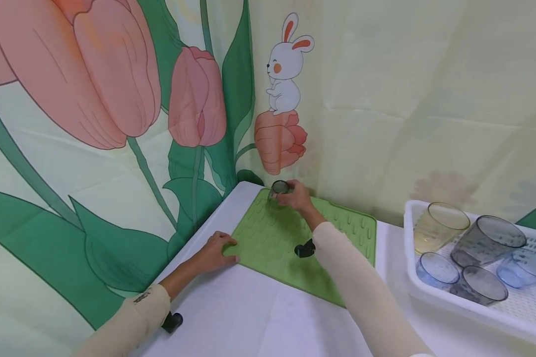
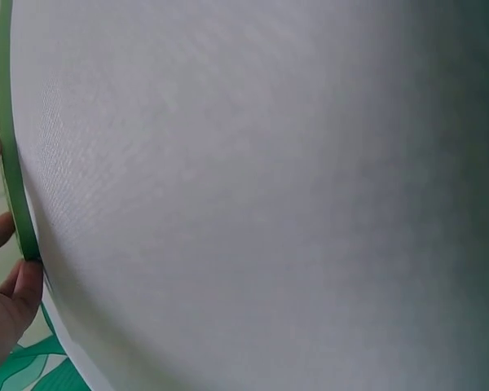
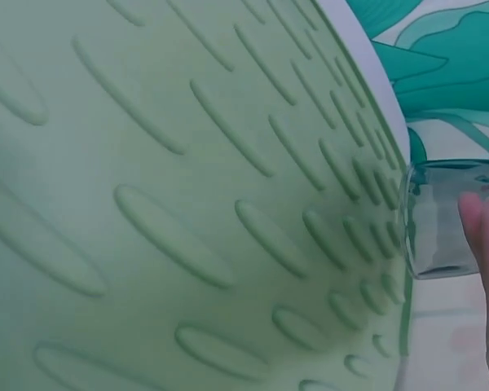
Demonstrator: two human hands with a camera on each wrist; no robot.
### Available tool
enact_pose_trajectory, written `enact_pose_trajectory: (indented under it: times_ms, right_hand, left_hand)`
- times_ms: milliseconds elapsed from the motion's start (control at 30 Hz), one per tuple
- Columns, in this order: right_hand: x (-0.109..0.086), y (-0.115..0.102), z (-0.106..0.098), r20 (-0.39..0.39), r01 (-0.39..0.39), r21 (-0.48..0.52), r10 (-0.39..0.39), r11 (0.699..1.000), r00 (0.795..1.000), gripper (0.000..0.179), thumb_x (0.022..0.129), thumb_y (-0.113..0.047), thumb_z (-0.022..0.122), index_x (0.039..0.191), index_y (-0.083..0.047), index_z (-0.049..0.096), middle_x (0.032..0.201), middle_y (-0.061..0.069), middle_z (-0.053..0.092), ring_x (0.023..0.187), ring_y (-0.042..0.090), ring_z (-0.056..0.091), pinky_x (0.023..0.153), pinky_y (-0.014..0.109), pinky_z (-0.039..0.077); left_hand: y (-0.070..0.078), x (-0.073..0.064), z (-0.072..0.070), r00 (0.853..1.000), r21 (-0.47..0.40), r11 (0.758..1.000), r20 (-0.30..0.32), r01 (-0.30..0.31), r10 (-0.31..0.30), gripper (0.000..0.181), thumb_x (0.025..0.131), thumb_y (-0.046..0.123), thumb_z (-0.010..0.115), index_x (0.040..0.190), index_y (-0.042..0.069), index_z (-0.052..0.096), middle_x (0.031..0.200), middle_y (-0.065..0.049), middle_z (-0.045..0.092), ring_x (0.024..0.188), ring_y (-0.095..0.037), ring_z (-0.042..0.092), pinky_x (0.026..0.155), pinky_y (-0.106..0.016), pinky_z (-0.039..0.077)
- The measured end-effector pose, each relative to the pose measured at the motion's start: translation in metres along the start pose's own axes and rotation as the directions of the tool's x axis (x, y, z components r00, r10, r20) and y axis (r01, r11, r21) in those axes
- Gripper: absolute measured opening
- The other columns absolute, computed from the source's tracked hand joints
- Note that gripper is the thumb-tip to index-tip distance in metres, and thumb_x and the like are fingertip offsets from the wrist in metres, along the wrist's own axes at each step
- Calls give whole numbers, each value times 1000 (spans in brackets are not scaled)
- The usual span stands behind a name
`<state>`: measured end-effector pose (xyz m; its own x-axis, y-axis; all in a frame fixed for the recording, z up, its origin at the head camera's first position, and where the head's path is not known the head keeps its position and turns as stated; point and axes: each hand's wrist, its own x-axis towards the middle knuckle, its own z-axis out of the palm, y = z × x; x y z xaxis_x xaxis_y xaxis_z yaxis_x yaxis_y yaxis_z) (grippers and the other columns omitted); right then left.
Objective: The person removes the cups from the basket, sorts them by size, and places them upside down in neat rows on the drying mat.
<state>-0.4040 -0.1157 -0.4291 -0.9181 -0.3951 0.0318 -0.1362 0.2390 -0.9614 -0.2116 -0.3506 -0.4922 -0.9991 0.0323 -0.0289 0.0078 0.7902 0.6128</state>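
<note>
A ribbed green drying mat [image 1: 268,238] lies on the white table. Near its far left corner, my right hand [image 1: 297,196] holds a small grey-tinted clear glass [image 1: 279,188] by its side, between thumb and fingers. The right wrist view shows the glass [image 3: 444,220] close over the mat's ribs, its end toward the mat, with fingers [image 3: 481,236] along its wall. At the mat's near left corner rests my left hand [image 1: 214,253], thumb and fingers spread and touching the edge. The left wrist view shows those fingertips [image 2: 30,281] at the mat's green rim [image 2: 10,163].
On the right stands a white perforated basket [image 1: 408,248] with several tinted glasses, among them a yellow one [image 1: 437,228], a large grey one [image 1: 487,240] and a small blue one [image 1: 436,270]. A printed curtain [image 1: 384,99] hangs close behind the table [image 1: 250,307] and along its left side.
</note>
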Motion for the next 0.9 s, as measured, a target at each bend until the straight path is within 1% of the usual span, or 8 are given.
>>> enact_pose_trajectory:
  times_ms: [133,300,467,700,800,900]
  right_hand:
    - [6,1,2,-8,-18,17,18,1000,1000,66,89,-4,74,146,5,40,138,23,51,98,37,72,86,39,60]
    - [10,5,5,-20,-34,6,34,999,999,67,89,-4,74,145,7,40,138,25,51,104,41,70,82,34,61]
    - [13,10,8,-11,-43,-23,43,999,999,68,91,-9,73,147,6,38,142,25,49,104,38,71,83,34,60]
    - [20,13,12,3,-29,-16,29,999,1000,67,92,-10,72,148,3,38,141,23,49,103,38,71,83,34,61]
    - [22,14,13,19,-40,-36,40,999,999,69,94,-11,71,151,1,35,147,23,45,99,34,73,83,35,61]
    - [23,14,13,41,-64,-53,66,997,997,72,94,-11,70,154,-3,31,152,21,39,89,27,71,85,38,60]
  left_hand:
    - [1,1,1,1000,6,1000,-2,6,-6,45,87,24,78,126,5,65,138,-23,46,132,-39,45,105,-56,44]
    - [0,2,2,1000,5,1000,0,0,0,45,87,25,78,125,6,65,139,-24,46,132,-39,45,104,-56,45]
    - [-3,3,2,1000,15,1000,14,8,-8,46,88,25,78,127,6,65,140,-23,45,133,-38,45,105,-55,44]
    - [-4,4,0,1000,14,1000,18,13,-13,47,88,27,78,128,7,65,140,-22,45,133,-38,44,105,-54,44]
    - [-4,4,0,1000,15,1000,18,5,-6,46,88,27,78,128,7,65,140,-22,45,133,-38,44,105,-54,44]
    - [-4,4,0,1000,15,1000,14,-5,5,46,88,26,78,127,6,65,138,-23,46,132,-38,45,105,-54,44]
